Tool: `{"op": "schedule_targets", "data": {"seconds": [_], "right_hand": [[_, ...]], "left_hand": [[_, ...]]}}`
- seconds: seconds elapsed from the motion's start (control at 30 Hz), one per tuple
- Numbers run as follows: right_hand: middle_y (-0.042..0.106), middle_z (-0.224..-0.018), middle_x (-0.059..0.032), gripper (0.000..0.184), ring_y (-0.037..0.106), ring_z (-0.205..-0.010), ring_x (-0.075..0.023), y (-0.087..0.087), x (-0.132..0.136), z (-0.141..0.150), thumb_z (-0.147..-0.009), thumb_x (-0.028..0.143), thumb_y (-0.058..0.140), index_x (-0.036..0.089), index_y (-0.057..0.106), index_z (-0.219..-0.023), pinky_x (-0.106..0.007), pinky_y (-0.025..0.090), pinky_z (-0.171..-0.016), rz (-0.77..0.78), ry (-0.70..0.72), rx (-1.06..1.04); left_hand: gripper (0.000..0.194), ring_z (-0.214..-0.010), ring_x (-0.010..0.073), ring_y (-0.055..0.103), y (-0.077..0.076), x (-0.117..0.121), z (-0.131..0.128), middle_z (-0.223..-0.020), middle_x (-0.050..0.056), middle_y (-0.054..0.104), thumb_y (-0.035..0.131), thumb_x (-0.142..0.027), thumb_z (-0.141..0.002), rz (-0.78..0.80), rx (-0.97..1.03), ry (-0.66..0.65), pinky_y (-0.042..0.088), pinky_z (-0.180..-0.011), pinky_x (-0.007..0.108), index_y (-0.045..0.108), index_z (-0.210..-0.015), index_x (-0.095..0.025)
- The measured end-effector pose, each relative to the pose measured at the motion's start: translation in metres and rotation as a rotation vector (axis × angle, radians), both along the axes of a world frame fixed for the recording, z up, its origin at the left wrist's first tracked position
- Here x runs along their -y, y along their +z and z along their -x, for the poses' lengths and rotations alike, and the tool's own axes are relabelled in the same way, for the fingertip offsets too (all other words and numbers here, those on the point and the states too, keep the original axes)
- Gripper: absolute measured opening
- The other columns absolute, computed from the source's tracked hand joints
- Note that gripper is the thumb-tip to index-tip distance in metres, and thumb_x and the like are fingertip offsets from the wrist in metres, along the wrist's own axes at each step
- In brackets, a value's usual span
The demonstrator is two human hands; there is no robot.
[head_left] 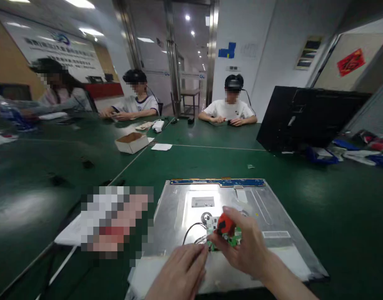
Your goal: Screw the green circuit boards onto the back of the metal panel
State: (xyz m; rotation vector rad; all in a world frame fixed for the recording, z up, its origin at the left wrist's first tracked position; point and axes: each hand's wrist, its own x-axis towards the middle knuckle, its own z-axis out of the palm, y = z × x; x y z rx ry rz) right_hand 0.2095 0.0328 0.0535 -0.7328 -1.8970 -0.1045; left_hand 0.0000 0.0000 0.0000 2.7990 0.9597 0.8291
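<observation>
Head view: A red item [225,225] is pinched between the thumb and fingers of the right hand [246,237], over a circuit board [212,225] at the middle of a metal panel [175,210]. Whether the item touches the board cannot be told. The fingers of the left hand [185,264] are bent close together at the board's near left corner; whether anything is gripped by them cannot be told.

It is judged that the board should be steadied by its edge, that the red item should be held upright and pressed lightly, and that small parts should be kept from being scraped.

Thin dark cables [191,226] are looped beside the board and could be snagged. A white ribbon [240,195] is joined to a blue strip [218,182] along the far edge. Papers [69,233] are noted to the left; a cardboard box [132,144] and a black screen [304,118] are placed farther off.
</observation>
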Motion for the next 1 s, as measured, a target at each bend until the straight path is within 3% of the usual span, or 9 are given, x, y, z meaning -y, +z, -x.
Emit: {"op": "schedule_targets", "data": {"seconds": [0.27, 0.57, 0.8, 1.0], "right_hand": [[0.069, -0.089, -0.0052, 0.058, 0.06, -0.058, -0.0147, 0.0034, 0.0042, -0.0003, -0.092, 0.012, 0.046, 0.012, 0.028, -0.147, -0.028, 0.049, -0.047, 0.056, 0.021, 0.017], [0.069, -0.085, -0.0031, 0.055, 0.064, -0.066, -0.0176, 0.0021, 0.0011, 0.0006, -0.096, 0.021, 0.052, 0.018, 0.03, -0.146, -0.029, 0.051, -0.052, 0.01, 0.022, 0.012], [0.07, -0.093, -0.0068, 0.06, 0.062, -0.065, -0.0163, 0.0035, 0.0041, -0.0012, -0.092, 0.012, 0.047, 0.013, 0.027, -0.149, -0.029, 0.051, -0.053, 0.07, 0.051, 0.02], [0.068, -0.083, -0.0017, 0.055, 0.062, -0.063, -0.0166, 0.0007, -0.0011, 0.0005, -0.095, 0.019, 0.052, 0.02, 0.031, -0.146, -0.028, 0.049, -0.052, 0.018, 0.005, 0.013]], "left_hand": [[0.037, -0.107, 0.0264, 0.062, 0.0042, -0.002, 0.0001, -0.121, 0.015, 0.063, 0.041, -0.015, -0.102, 0.018, -0.036, -0.004, 0.057, -0.091, 0.04, 0.05, -0.137, -0.012], [0.037, -0.104, 0.0237, 0.064, 0.0042, -0.0022, -0.0013, -0.116, 0.013, 0.064, 0.041, -0.018, -0.102, -0.027, 0.03, 0.013, 0.057, -0.091, 0.036, 0.053, -0.137, -0.019], [0.036, -0.105, 0.0239, 0.064, 0.006, -0.0031, -0.0011, -0.117, 0.013, 0.064, 0.042, -0.018, -0.102, -0.006, 0.004, 0.011, 0.057, -0.091, 0.035, 0.054, -0.136, -0.018], [0.037, -0.104, 0.0239, 0.064, 0.0037, -0.0028, -0.0005, -0.117, 0.013, 0.064, 0.042, -0.018, -0.102, -0.011, 0.018, 0.003, 0.058, -0.089, 0.036, 0.053, -0.137, -0.019]]}}
